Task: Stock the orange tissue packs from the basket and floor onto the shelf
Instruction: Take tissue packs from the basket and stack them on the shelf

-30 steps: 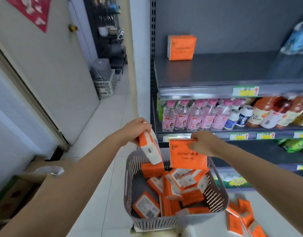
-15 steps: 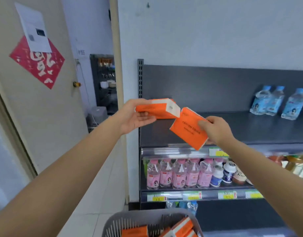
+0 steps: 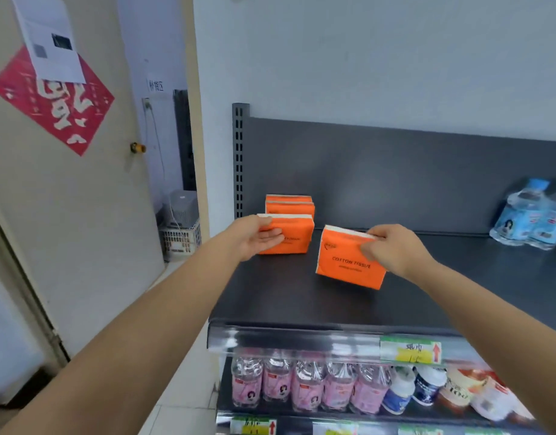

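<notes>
Both my hands reach over the dark top shelf (image 3: pixel 289 296), each with an orange tissue pack. My left hand (image 3: pixel 254 237) grips the left end of one pack (image 3: pixel 294 237), which stands upright on the shelf just in front of another orange pack (image 3: pixel 289 206) at the back left. My right hand (image 3: pixel 393 249) pinches the top right edge of a second pack (image 3: pixel 345 262), upright and slightly tilted, its "COTTON TISSUE" face towards me; I cannot tell whether it touches the shelf. The basket and floor packs are out of view.
Blue-labelled water bottles (image 3: pixel 534 221) stand at the shelf's back right. Pink bottles (image 3: pixel 305 387) and other drinks fill the shelf below. A door (image 3: pixel 66 183) with a red paper decoration is on the left, with a white crate (image 3: pixel 179 240) beyond it.
Both hands lifted a pack each out of the basket, carried them up and forward, and now hold them down at the top shelf. The view rose; the basket dropped out of frame.
</notes>
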Available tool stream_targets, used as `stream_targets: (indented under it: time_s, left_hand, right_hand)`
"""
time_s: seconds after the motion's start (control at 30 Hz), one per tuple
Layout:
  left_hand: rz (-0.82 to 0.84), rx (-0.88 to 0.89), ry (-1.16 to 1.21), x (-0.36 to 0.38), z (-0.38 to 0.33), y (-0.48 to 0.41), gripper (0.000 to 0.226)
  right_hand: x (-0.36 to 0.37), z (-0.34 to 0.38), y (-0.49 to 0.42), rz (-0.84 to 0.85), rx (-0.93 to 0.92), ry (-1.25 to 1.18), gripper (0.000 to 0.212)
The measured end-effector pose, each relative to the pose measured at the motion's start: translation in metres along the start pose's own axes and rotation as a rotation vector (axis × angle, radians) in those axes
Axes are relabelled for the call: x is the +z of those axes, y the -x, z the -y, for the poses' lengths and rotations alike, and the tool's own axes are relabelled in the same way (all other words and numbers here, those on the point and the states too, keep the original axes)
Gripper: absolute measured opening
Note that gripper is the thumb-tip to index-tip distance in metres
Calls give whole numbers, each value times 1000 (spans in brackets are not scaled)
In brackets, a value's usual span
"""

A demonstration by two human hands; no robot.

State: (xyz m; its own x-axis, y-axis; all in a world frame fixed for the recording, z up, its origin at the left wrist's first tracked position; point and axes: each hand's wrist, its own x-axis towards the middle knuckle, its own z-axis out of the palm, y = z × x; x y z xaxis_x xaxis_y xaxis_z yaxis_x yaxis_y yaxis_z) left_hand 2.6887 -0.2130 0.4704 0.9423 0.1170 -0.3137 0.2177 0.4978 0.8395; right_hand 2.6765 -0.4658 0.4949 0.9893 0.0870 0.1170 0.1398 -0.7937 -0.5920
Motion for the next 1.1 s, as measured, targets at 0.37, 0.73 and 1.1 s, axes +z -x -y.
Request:
stream_targets:
  time_s: [0.37,0.73,1.1]
  left_hand:
    - [-75,367,-839,-20,3,-39,34]
    - [-102,558,-1019,-21,16,-46,37]
    - [-96,475,-1001,-21,12,-39,43]
  right_hand:
    - [46,9,-59,149,-85,-196,86]
    - [88,26,-65,134,-176,-381,90]
    - [111,36,-65,72,-201,-341,112]
